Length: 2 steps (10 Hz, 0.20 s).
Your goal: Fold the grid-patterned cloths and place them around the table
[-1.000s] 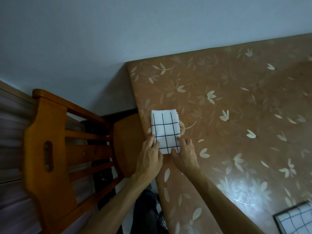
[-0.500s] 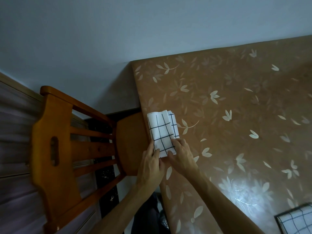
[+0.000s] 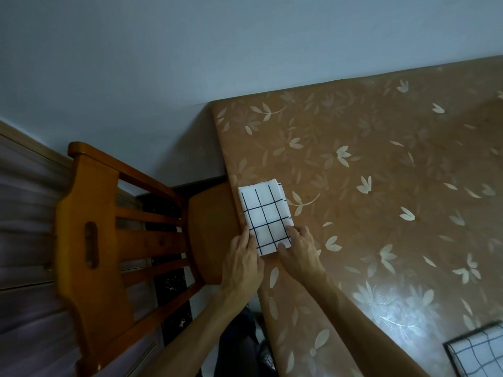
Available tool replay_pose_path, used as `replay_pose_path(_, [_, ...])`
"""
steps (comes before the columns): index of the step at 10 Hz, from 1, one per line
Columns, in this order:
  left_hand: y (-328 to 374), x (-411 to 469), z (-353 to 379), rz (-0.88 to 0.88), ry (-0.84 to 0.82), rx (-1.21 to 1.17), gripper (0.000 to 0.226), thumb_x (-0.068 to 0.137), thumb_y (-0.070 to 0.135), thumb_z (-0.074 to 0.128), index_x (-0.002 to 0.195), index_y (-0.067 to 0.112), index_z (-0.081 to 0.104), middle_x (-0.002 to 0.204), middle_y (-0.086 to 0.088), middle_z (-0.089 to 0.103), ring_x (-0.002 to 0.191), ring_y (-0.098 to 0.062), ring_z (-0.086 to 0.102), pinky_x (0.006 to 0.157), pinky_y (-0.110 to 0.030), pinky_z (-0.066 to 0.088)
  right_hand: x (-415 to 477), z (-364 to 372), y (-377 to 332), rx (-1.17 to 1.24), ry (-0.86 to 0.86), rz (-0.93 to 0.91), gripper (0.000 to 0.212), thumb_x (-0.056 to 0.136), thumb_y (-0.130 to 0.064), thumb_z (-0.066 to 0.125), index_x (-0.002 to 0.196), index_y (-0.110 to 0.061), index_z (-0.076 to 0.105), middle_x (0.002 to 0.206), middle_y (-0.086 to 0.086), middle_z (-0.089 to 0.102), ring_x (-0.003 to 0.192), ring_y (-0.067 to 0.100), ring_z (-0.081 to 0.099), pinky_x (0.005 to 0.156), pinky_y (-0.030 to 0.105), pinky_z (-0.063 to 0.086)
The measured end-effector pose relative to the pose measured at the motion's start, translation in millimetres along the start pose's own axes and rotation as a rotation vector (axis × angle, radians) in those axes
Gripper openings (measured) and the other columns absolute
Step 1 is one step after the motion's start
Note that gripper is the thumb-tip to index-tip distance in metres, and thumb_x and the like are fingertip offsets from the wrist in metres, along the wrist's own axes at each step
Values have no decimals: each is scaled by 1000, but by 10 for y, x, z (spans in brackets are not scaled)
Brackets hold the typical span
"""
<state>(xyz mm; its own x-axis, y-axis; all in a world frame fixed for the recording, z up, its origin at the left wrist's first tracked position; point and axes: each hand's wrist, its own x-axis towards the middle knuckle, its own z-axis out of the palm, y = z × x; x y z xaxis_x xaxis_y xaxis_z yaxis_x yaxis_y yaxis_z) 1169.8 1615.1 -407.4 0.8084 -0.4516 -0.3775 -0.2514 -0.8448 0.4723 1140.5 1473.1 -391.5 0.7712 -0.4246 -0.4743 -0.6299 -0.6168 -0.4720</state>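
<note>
Item 1: folded cloth (image 3: 265, 217), white with black grid, laid flat on the table (image 3: 381, 186) at its left edge, in front of the chair (image 3: 109, 240). A compact rectangle is formed; layered edges are seen at its far right corner.

Item 2: left hand (image 3: 242, 263), laid at the near left corner of the cloth, fingers extended along its edge. Whether the edge is pinched or only pressed cannot be told.

Item 3: right hand (image 3: 298, 247), laid on the near right corner, fingers curled down onto the fabric; nothing is lifted.

Item 4: second cloth (image 3: 476, 352), same grid, partly cut off at the lower right of the view, well apart from item 1. Its fold state cannot be told.

Progress: 1 cloth is judged folded and placed at a seat, being squared to the edge. Item 4 may already be placed. Other seats are out of view, so the remainder cannot be counted.
</note>
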Motion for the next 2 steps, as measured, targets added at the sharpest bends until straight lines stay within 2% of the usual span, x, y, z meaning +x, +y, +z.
replay_pose_path(2, [17, -64, -86, 3, 16, -8, 56, 100, 26, 52, 152, 15, 33, 165, -8, 20, 146, -22, 30, 115, -31, 38, -69, -28, -30, -77, 70, 5, 48, 91, -12, 54, 138, -6, 49, 131, 16, 48, 119, 33, 45, 98, 40, 42])
